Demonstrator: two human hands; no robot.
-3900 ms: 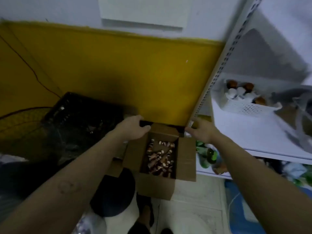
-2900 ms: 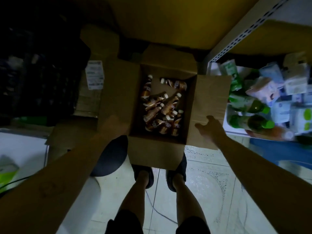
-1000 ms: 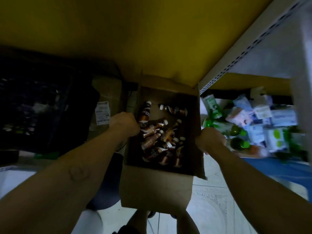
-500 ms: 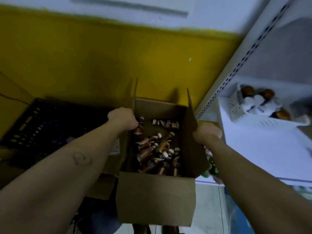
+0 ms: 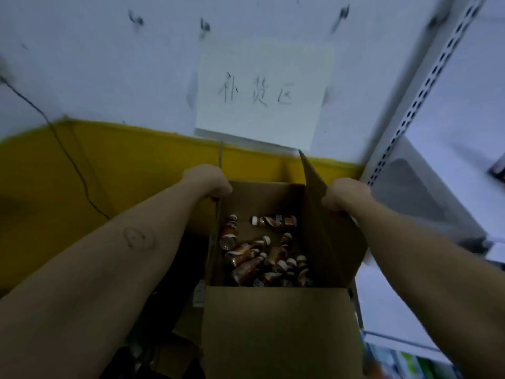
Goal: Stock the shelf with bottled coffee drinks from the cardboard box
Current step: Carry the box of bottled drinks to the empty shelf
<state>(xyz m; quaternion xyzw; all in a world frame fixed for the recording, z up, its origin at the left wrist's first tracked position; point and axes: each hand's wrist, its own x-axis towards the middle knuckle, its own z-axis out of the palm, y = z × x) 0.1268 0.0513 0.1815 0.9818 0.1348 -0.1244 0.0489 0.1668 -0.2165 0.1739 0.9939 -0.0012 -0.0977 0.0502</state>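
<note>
Cardboard box (image 5: 276, 332) sits at lower centre of frame, top open, flaps up. Left hand (image 5: 206, 180) grips the box's left rim, fingers curled over the edge. Right hand (image 5: 345, 194) grips the raised right flap. Brown coffee bottles (image 5: 262, 258) lie loose and jumbled inside the box. White shelf (image 5: 426, 110) stands at right. Paper sign (image 5: 262, 94) hangs on wall, upper centre.

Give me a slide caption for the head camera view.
Open cardboard box of coffee bottles gripped by left hand and right hand, below a handwritten sign.
</note>
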